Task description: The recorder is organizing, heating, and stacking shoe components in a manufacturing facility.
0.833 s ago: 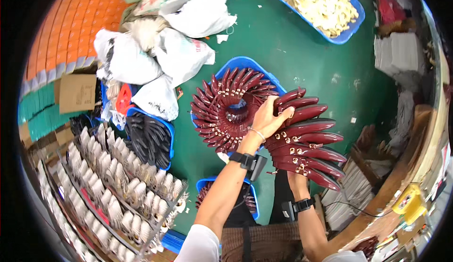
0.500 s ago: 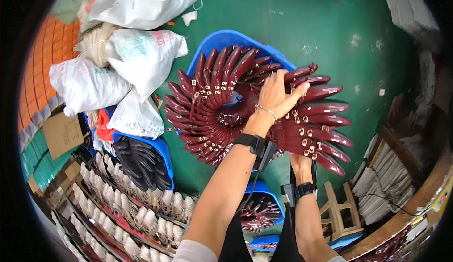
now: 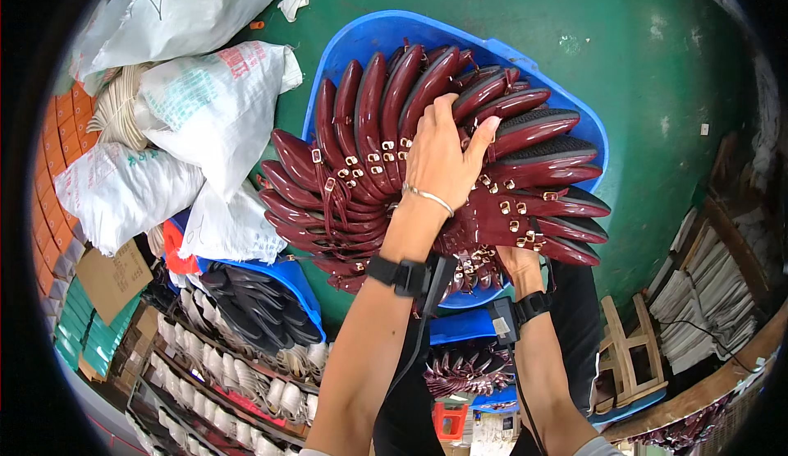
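Green floor (image 3: 640, 62) holds a blue tub (image 3: 392, 24). Left hand (image 3: 445, 156) spreads its grip over red shoes (image 3: 490, 219). Right hand (image 3: 523, 265) reaches under at five o'clock; can't tell its grip.

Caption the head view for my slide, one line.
Left hand spread across glossy burgundy buckled shoes fanned over a blue tub, right hand at their near edge.

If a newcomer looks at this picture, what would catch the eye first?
Most likely the fan of glossy dark-red shoe-like pieces with gold buckles, at the centre over a blue tub. The left hand lies across it; the right hand is at its lower right edge. Next, perhaps, the white sacks at upper left.
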